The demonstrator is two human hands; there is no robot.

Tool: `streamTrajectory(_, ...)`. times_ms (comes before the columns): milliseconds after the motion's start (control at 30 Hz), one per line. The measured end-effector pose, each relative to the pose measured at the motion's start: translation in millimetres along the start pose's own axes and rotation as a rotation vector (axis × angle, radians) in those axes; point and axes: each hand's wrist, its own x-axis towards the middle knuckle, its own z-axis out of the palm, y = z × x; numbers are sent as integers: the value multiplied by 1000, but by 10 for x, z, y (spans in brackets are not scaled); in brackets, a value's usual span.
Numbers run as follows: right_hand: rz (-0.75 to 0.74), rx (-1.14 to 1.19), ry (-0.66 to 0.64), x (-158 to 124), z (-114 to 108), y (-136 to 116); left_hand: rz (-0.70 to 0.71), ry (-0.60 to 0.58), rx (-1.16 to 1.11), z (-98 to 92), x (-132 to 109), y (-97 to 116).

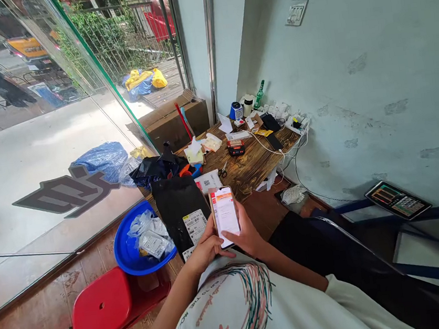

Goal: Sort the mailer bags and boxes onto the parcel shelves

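A smartphone (227,214) stands upright in front of my chest, its lit screen facing me with a mostly white page and an orange band near the top. My right hand (248,233) is wrapped round its right side, with the thumb over the lower screen. At the lower left edge, my left hand (207,249) closes on the phone, and its fingers are partly hidden behind it. Just beyond my left hand lies a black parcel bag (174,204) with a white shipping label (196,225). A white packet with a QR code (208,181) rests behind the phone.
The wooden table (244,175) bears scissors (223,170), a red-and-black box-shaped device (235,147), a green bottle (259,94) and tangled white cables. On the left are a blue basin (125,257) of packets and a red stool (101,307). A glass door (107,87) stands beyond.
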Motion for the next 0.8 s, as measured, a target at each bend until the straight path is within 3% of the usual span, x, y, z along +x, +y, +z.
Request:
streamTrajectory(67,38,62,-20,-53,53,93,62,-16,-24,54,79,27)
streamTrajectory(133,71,143,19,-42,87,244,37,-29,85,101,125,118)
streamTrajectory(233,178,215,146,145,33,616,2,49,530,92,72,376)
streamTrajectory(300,373,101,221,375,-103,935,190,309,891,0,-29,560)
streamTrajectory(367,594,-101,247,651,-309,1269,407,733,1158,-164,-127,669)
streamTrajectory(433,741,-289,251,930,-552,1587,442,1099,1260,-372,-169,662)
streamTrajectory(500,806,-424,269,1181,-783,1872,294,1224,1201,-573,-130,553)
streamTrajectory(567,836,-555,282,1391,-956,2114,91,1185,1069,-720,-34,407)
streamTrajectory(633,816,-653,272,1560,-1043,2311,-19,1128,878,-798,53,298)
streamTrajectory(733,748,-761,264,1717,-1011,2520,25,1105,388,-824,-11,305)
streamTrajectory(800,622,-790,278,1729,-902,2591,96,1199,135,-816,-243,414)
